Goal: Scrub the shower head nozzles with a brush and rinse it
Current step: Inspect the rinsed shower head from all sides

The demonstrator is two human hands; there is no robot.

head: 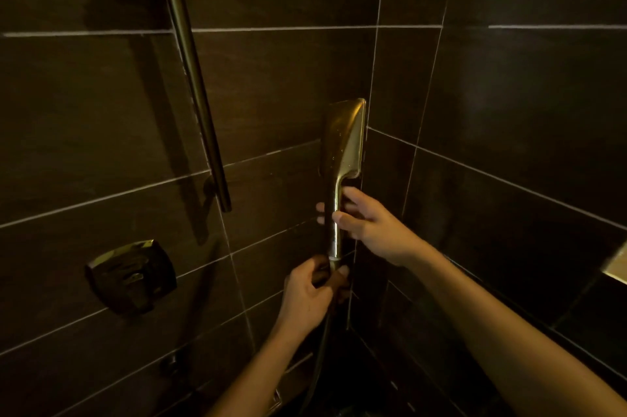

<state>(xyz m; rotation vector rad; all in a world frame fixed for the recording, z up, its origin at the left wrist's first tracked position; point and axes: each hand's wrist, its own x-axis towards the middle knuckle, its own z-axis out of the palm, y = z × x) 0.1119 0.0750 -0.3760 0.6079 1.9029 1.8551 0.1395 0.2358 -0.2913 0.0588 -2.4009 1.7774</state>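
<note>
Both my hands are on the shower head at the tiled corner.

Going left to right from the corner seam: my left hand (310, 294) is closed around the base of the handle, where the hose (322, 342) joins it, and my right hand (366, 223) is wrapped on the handle's middle, fingers curled round the far side. The shower head (344, 141) stands upright just left of the seam, its flat head above my right hand and its back toward me, so I can't see the nozzles. I judge it rigid metal, moderately heavy, glossy and probably slick when wet; the slim handle is the place to hold, not the broad head. The hose looks flexible and will likely tug downward. No brush is in view.
</note>
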